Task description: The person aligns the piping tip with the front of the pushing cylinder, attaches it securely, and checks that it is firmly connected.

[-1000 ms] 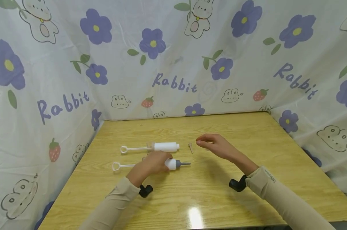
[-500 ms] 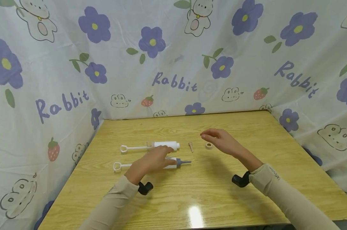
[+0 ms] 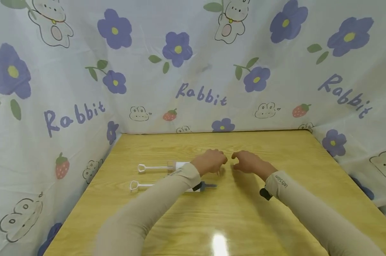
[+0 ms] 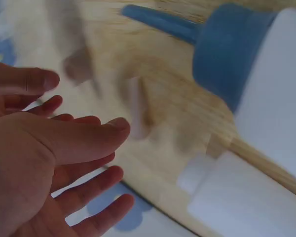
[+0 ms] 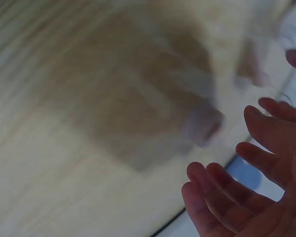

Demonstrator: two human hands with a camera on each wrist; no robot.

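Observation:
My left hand [image 3: 209, 161] hovers over the small tapered nozzle [image 3: 218, 173], fingers loosely bent and holding nothing. In the left wrist view the nozzle [image 4: 138, 108] is blurred, just beyond the thumb. My right hand [image 3: 248, 161] hangs above the table to its right, fingers apart and bare. Below it in the right wrist view lies a small pale ring [image 5: 204, 123], blurred. Two white plunger syringes lie to the left: the nearer has a blue-grey nozzle [image 4: 222, 54], while the farther syringe [image 4: 241, 197] has a bare white tip. My left arm partly covers both in the head view.
The wooden table [image 3: 241, 220] carries all these things. A white curtain [image 3: 199, 71] printed with flowers and rabbits stands along its back and sides. Both syringe handles, such as the hexagonal pull handle [image 3: 134, 185], point left.
My left hand has left the syringes and moved right to above the small nozzle. My right hand has dipped lower, and the ring is now hidden in the head view.

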